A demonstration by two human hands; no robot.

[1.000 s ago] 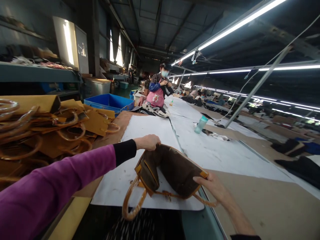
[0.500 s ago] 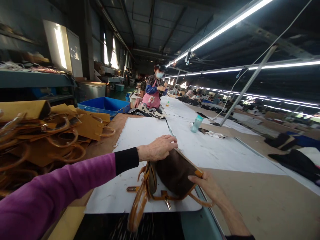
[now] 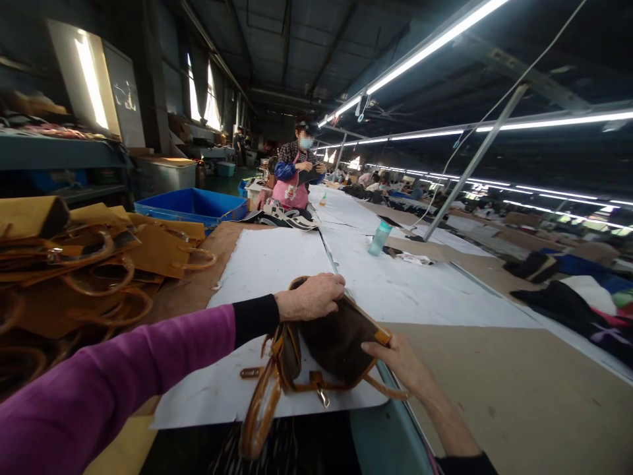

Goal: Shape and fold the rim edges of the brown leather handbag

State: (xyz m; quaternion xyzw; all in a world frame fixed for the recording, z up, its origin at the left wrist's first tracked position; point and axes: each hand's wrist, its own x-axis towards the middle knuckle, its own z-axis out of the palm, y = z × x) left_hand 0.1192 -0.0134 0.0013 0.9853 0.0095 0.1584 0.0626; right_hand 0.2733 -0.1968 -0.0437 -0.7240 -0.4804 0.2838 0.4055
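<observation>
A dark brown handbag (image 3: 331,349) with tan trim lies on its side on the white sheet, its open mouth towards me. My left hand (image 3: 314,295) is closed on the bag's far upper edge, the fingers curled over it. At the right corner of the rim, my right hand (image 3: 395,359) grips the bag, thumb on the inner side and the other fingers hidden behind. A tan handle in clear wrap (image 3: 260,415) hangs towards me over the table edge. A metal clasp (image 3: 323,397) dangles from the near rim.
Yellow-tan bags with wrapped handles (image 3: 99,264) are piled at the left. Behind them stands a blue bin (image 3: 192,206). A teal bottle (image 3: 379,238) stands on the white sheet (image 3: 277,257). Across the table a co-worker in a pink apron (image 3: 291,191) holds a dark piece.
The whole view has shifted slightly, moving the scene left. Both hands keep hold of the bag, and more of its far side shows beside my left hand. The co-worker's dark piece is now visible.
</observation>
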